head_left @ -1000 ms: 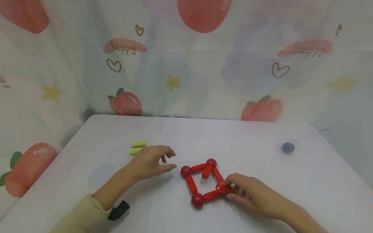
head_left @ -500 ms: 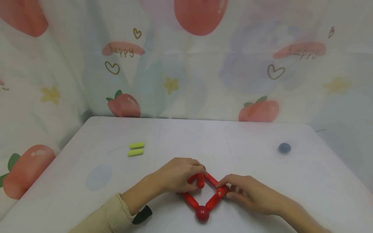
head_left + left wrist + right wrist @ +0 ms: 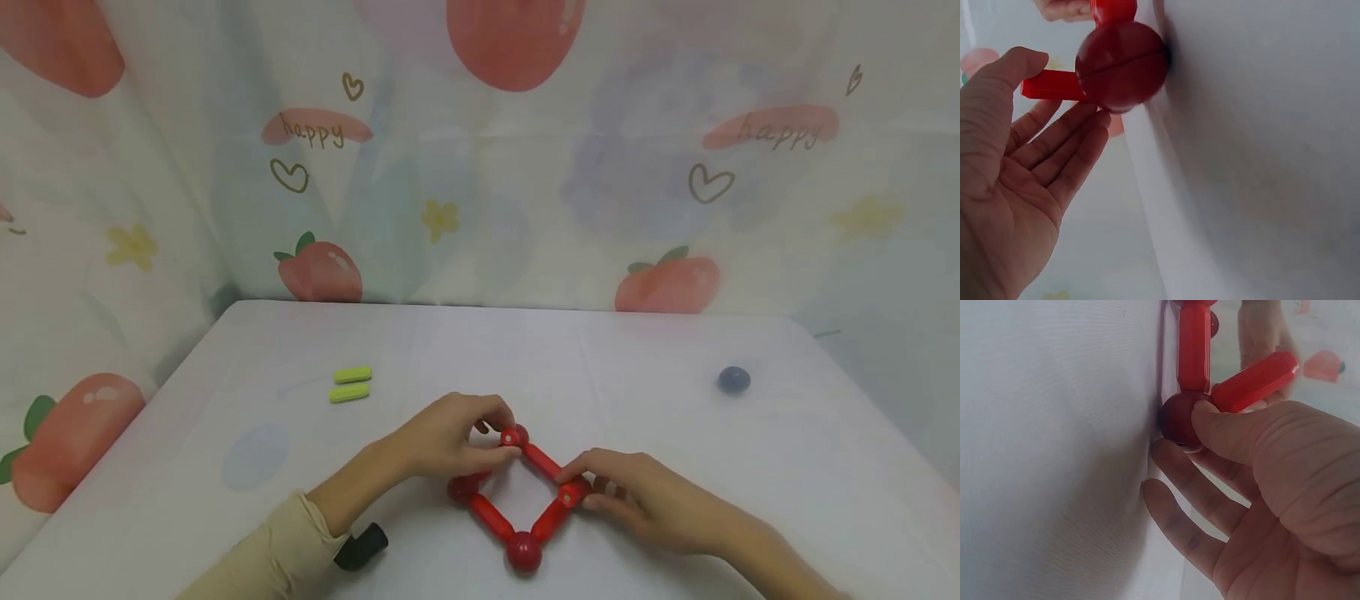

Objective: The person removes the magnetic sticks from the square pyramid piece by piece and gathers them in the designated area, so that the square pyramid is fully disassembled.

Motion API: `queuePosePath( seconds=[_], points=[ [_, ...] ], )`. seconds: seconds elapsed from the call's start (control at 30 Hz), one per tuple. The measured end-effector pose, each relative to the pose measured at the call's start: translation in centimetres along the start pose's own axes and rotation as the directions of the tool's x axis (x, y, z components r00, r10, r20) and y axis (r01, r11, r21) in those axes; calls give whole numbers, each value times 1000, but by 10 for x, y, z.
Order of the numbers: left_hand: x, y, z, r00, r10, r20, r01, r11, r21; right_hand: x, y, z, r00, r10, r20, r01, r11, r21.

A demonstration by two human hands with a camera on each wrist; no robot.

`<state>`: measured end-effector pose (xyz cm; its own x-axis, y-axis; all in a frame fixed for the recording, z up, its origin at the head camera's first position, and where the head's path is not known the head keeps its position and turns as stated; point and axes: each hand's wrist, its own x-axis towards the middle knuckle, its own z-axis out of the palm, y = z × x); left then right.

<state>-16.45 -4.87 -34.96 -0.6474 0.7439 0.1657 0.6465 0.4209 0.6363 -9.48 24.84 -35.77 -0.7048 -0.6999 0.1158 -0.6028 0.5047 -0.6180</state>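
Note:
Red rods (image 3: 491, 518) joined by dark red balls (image 3: 523, 552) form a four-sided frame lying on the white table, one corner toward me. My left hand (image 3: 442, 437) is at the far corner and pinches an upright red rod (image 3: 1054, 85) between thumb and fingers. That rod stands on the far ball (image 3: 520, 433). At the right corner my right hand (image 3: 645, 500) grips the ball (image 3: 1179, 419), thumb pressed on it. Another red rod (image 3: 1257, 381) juts up from this ball, tilted. The left hand partly covers the frame's left side and the left ball (image 3: 460, 492).
Two yellow-green rods (image 3: 351, 384) lie side by side at the back left of the table (image 3: 637, 375). A dark blue ball (image 3: 734, 380) rests at the back right. Beneath the left sleeve shows a black object (image 3: 362, 547). A printed curtain (image 3: 510, 233) hangs behind the table.
My left hand has come from beside the yellow-green rods to the far corner. The frame has turned into a diamond, and the far corner's rod has swung from leaning to upright. The right hand keeps its grip.

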Motion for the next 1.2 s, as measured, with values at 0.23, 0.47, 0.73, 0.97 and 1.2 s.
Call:
queuePosePath(
  seconds=[0.23, 0.47, 0.73, 0.97, 1.2],
  points=[
    [-7, -14, -8, 998, -44, -34, 40, 994, -98, 0, 1, 1, 1000, 8, 3, -8, 1000, 19],
    [-11, -26, -14, 996, -55, -67, 51, 997, -63, 3, 1, -5, 999, 42, 20, -42, 999, 9],
    [-14, -34, -11, 989, -82, -125, 78, 996, -42, 6, 2, -6, 994, 89, 63, -91, 995, 31],
    [-13, -35, -4, 971, -141, -196, 132, 990, -59, 4, 4, -4, 994, 96, 59, -98, 995, 30],
    [-15, -35, -4, 961, -203, -188, 197, 979, -52, 7, 4, -4, 987, 137, 81, -139, 990, 17]
  ],
)
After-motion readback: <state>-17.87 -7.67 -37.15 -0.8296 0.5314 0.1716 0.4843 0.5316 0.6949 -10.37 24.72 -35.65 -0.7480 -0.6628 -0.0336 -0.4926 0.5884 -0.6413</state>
